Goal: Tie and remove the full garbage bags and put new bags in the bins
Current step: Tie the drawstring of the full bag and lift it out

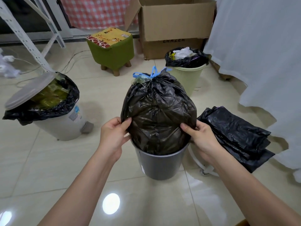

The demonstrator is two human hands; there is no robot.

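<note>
black bag (158, 115), blue drawstring (152, 74), perhaps grey bin (158, 167)

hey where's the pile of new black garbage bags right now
In the head view, the pile of folded black bags lies on the floor tiles at the right, just beyond the right hand, beside the grey bin and below the white curtain.

two bare forearms reach in; the left hand (112, 134) and right hand (202, 139) wear no gloves, rings or sleeves.

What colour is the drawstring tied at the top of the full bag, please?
Blue: the drawstring is knotted above the black bag, clearest in the head view.
</note>
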